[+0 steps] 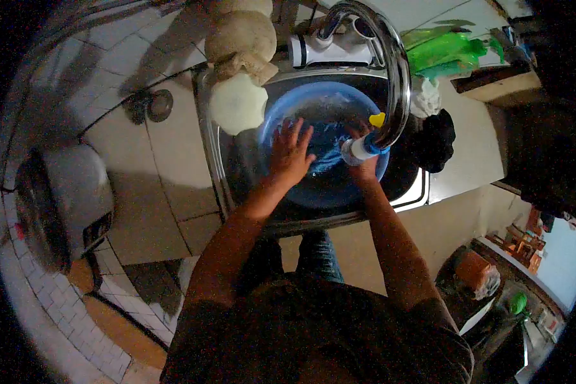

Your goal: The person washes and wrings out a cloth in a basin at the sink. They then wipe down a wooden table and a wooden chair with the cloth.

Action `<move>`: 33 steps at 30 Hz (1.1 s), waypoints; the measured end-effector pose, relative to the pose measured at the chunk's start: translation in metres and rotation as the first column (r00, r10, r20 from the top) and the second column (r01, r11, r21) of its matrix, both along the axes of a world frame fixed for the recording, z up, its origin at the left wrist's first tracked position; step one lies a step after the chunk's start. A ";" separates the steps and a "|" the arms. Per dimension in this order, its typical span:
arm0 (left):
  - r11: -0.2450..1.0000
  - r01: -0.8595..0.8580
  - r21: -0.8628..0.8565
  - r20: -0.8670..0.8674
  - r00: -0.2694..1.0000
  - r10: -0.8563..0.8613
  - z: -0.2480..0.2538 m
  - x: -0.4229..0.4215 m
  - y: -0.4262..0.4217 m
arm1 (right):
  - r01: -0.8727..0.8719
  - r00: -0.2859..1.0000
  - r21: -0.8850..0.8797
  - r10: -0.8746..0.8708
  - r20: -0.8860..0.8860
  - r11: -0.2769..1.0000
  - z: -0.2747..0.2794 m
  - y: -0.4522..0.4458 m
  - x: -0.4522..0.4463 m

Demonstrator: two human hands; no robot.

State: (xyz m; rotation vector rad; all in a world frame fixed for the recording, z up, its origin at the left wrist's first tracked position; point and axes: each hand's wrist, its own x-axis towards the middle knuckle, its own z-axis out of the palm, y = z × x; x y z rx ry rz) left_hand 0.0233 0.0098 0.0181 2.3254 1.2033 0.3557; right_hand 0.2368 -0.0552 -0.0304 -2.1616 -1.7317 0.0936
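Note:
A round blue basin (276, 115) sits in the metal sink (219, 157), with water in it. Rippled dark blue material (328, 148) shows at its middle; whether this is wet cloth or only water I cannot tell. Over the basin's left side, my left hand (292, 153) has its fingers spread and holds nothing. My right hand (363, 169) is at the basin's right side, partly covered by the white and blue nozzle (365, 147) of the curved chrome faucet (400, 77). Its visible fingers stretch forward, and no held thing shows.
A pale scalloped object (238, 104) stands at the sink's back left corner. Behind the sink is a white device (336, 51). Green plastic (448, 54) and a black bundle (434, 141) lie to the right. A rice cooker (86, 192) stands on the left counter.

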 end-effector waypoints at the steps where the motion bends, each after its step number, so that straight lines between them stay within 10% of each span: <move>1: 1.000 -0.001 -0.002 -0.002 1.000 0.001 -0.006 0.003 -0.001 | -0.091 0.980 0.005 0.089 0.176 0.996 -0.007 0.007 -0.007; 4: 0.975 0.127 0.181 -0.085 0.990 -0.113 -0.051 0.006 -0.004 | -0.094 0.748 -0.199 0.201 0.633 0.975 -0.034 0.018 -0.018; 8: 0.958 0.144 0.248 -0.154 0.982 -0.107 -0.087 0.016 -0.005 | 0.161 -0.209 -0.462 0.487 0.848 0.872 -0.070 0.016 -0.030; 9: 0.959 0.140 0.246 -0.157 0.982 -0.103 -0.082 0.019 -0.002 | 0.155 -0.209 -0.464 0.488 0.847 0.872 -0.065 0.021 -0.030; 10: 0.969 0.102 0.224 -0.085 0.993 -0.085 -0.077 0.022 0.001 | -0.216 0.561 -0.335 0.397 0.726 0.917 -0.052 0.029 -0.029; 11: 0.978 0.068 0.198 -0.013 0.998 -0.067 -0.071 0.023 0.003 | -0.342 0.940 0.032 0.340 0.037 0.939 -0.042 0.035 -0.029; 14: 0.946 0.046 0.320 0.024 0.998 -0.056 -0.074 0.024 0.005 | -0.246 0.963 -0.250 0.266 0.051 0.936 -0.052 0.030 -0.027; 18: 0.941 -0.003 0.338 0.077 0.997 -0.024 -0.070 0.029 0.004 | -0.268 0.955 -0.163 0.284 0.083 0.949 -0.020 0.030 -0.028; 21: 0.991 -0.089 -0.099 0.001 0.996 0.089 -0.035 0.024 -0.012 | -0.149 0.983 -0.130 0.132 -0.129 0.980 0.033 0.032 -0.035; 23: 0.693 -0.355 -0.628 0.214 0.777 0.592 -0.059 0.026 -0.032 | 0.216 0.953 -0.350 -0.275 -0.129 0.912 -0.014 0.013 -0.019; 25: 0.590 -0.481 -0.649 0.075 0.731 0.679 -0.098 0.037 -0.053 | 0.176 0.931 -0.343 -0.269 -0.246 0.922 -0.038 0.001 -0.024; 27: 0.081 -0.343 -0.936 -0.085 0.444 0.892 -0.098 0.047 -0.056 | 0.089 0.848 -0.306 -0.233 -0.476 0.948 -0.058 -0.001 -0.040; 30: -0.061 -0.092 -0.994 -0.083 0.255 0.963 -0.039 0.036 -0.035 | -0.001 0.713 -0.251 -0.175 -0.679 0.968 -0.042 0.003 -0.078; 33: 0.231 0.282 -0.931 0.261 0.073 0.963 0.004 0.013 -0.018 | -0.032 0.406 -0.094 -0.073 -0.911 0.995 0.060 0.000 -0.108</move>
